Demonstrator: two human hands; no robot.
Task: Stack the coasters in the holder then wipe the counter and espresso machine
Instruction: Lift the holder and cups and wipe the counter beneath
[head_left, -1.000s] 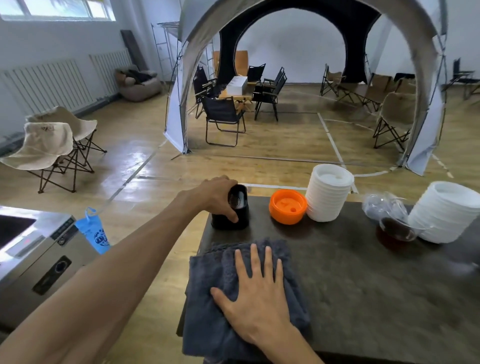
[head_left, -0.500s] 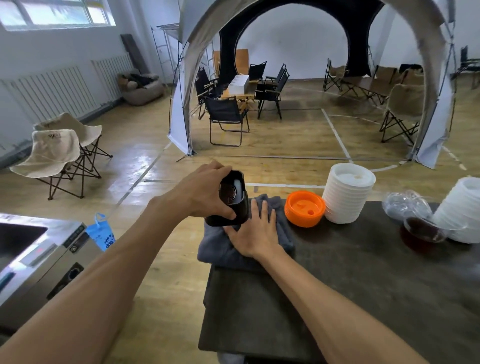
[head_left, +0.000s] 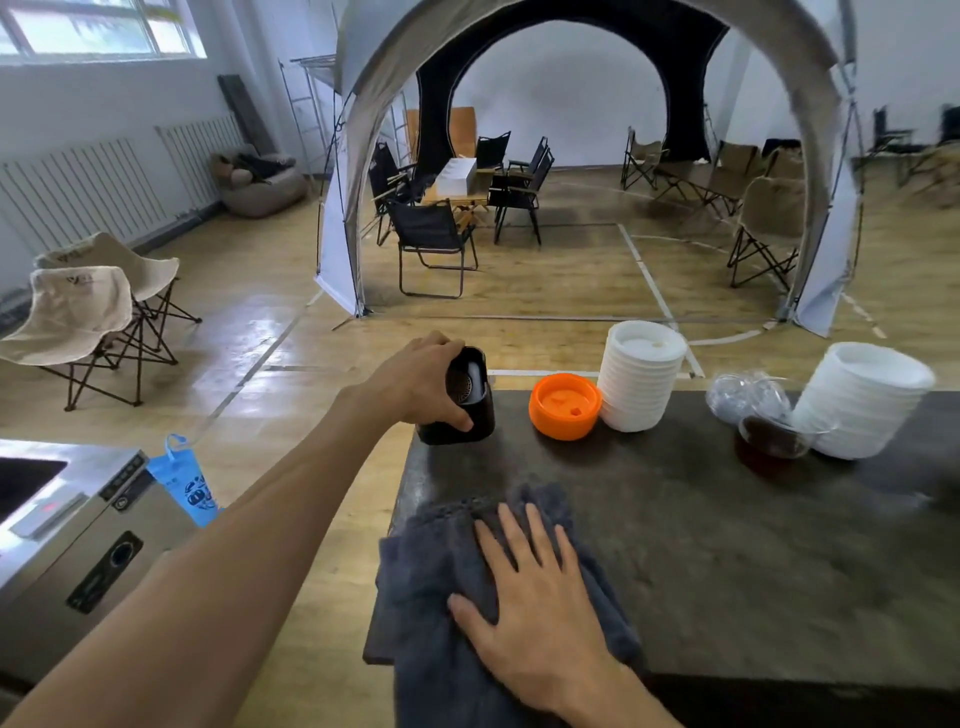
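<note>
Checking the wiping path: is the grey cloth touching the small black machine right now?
Apart. The head view shows bare dark counter between the grey cloth and the black machine, which the left hand grips.

Bare forearms, bare hands (head_left: 540, 618) (no sleeves visible)

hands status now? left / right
Left hand: grips the black canister, tilted at the counter corner.
Right hand: open, flat, pressing the grey cloth.
</note>
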